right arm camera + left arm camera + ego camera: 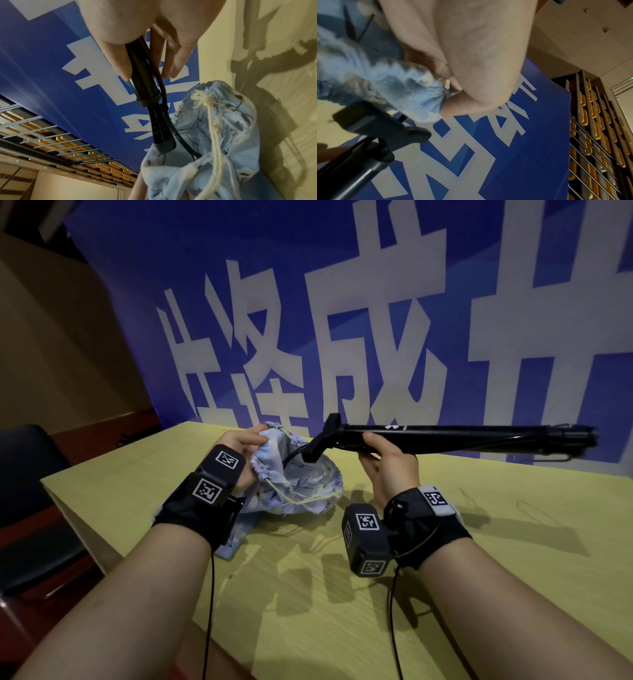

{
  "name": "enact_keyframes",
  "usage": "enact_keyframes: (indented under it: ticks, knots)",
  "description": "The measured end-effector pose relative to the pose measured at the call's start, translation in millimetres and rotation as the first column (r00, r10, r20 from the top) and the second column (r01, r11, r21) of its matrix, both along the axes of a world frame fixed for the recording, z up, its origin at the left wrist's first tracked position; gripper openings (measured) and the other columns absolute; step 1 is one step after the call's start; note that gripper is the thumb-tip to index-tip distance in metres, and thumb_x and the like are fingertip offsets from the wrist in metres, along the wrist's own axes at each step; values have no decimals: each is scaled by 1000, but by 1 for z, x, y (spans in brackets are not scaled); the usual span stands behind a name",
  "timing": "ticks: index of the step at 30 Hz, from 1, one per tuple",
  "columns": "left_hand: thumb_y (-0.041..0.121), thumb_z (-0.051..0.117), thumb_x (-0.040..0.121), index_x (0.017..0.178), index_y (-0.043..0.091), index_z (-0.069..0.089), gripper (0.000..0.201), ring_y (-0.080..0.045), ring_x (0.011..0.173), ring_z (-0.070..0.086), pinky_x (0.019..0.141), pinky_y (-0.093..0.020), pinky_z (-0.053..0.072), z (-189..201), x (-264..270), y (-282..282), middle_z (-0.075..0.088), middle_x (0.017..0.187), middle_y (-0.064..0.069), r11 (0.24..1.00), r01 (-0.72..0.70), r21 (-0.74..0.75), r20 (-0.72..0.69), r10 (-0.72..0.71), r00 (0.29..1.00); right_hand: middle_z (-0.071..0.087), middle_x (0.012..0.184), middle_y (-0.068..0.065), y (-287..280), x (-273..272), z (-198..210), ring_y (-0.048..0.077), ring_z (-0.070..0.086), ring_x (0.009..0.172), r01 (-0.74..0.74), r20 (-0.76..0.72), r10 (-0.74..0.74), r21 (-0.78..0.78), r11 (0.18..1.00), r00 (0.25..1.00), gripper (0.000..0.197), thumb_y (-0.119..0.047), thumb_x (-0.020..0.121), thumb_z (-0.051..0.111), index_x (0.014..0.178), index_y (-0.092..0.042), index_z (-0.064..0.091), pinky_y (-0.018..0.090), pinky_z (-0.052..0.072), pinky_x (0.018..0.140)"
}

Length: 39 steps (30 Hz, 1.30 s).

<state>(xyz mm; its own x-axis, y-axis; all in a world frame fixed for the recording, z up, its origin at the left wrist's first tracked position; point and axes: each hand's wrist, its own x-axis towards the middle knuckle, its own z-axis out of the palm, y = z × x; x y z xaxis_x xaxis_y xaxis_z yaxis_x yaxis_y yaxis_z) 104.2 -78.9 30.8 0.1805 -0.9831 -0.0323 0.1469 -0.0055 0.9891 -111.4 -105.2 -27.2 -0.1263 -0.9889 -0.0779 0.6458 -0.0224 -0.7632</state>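
Note:
A light blue drawstring cloth bag (301, 481) with a cream cord lies on the yellow-green table (479, 559). My left hand (245, 443) pinches the bag's gathered rim (426, 102) and lifts the mouth open. My right hand (387, 453) grips a long black folded pole (462, 436), held level above the table. The pole's flat black end piece (320, 440) sits at the bag's mouth. In the right wrist view the end piece (163, 135) and a thin black cable (181, 143) dip into the bag (205, 148).
A blue banner (342, 302) with large white characters stands along the table's far edge. A dark chair (27, 474) sits left of the table. The table's left corner (44, 481) is close to my left wrist. Tiered yellow seats (594, 135) show in the wrist views.

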Motion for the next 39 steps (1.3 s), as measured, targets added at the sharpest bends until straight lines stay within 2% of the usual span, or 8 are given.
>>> enact_keyframes:
  ticks: [4,9,15,20,24,28,32,39]
  knots:
    - [6,31,99,144,10,40,46,-20,97,54,105,-38,33,4,4,0,57,110,-7,998,15,59,-37,-13,999,70,102,10,11,2,3,18,64,98,-134,-102,124,-95,986,987,26,-9,82,70,105,2,65,29,54,77]
    - [-2,37,91,124,5,50,36,-20,83,55,78,-34,46,6,-2,3,56,94,-8,1000,10,-30,10,-10,1000,62,67,4,18,2,7,17,55,62,-213,-175,189,-133,968,966,4,-2,82,68,80,1,66,22,49,59]
    - [8,32,98,103,9,58,27,-15,67,68,57,-24,50,14,-1,3,65,92,-8,994,111,4,-113,-109,988,66,74,14,26,8,8,22,67,68,-317,-256,259,-224,921,932,6,11,81,61,84,6,64,24,58,66]
    - [4,29,94,124,0,50,37,-27,83,68,91,-36,48,17,-10,8,66,96,-16,986,157,-52,-141,-163,976,61,84,16,26,12,6,29,64,78,-340,-307,264,-227,913,914,28,20,75,62,97,3,59,31,57,73]
    - [1,29,95,134,-4,44,42,-16,66,64,56,-22,55,17,-16,8,61,90,-10,978,192,-75,-147,-201,968,60,81,15,25,11,8,29,63,76,-358,-322,281,-211,909,904,25,19,75,62,94,4,59,35,56,76]
    - [-1,30,95,131,4,50,42,-16,81,66,69,-23,54,24,-30,12,69,100,-12,971,217,-99,-81,-225,971,60,84,17,25,11,11,29,63,76,-386,-306,314,-213,898,899,28,18,77,60,103,9,58,27,57,65]
    - [1,54,78,141,7,43,64,-33,130,47,115,-48,29,30,-36,13,48,141,-20,952,295,-76,114,-286,951,69,97,16,29,10,16,32,66,83,-465,-282,400,-225,856,872,26,-20,89,62,108,-2,62,33,55,79]
    - [9,67,70,128,21,56,60,-20,114,63,106,-37,41,25,-50,12,65,126,-6,947,322,-22,410,-285,867,72,84,4,28,10,17,20,69,69,-365,-337,269,-263,893,902,19,-34,94,56,101,-17,62,30,56,74]
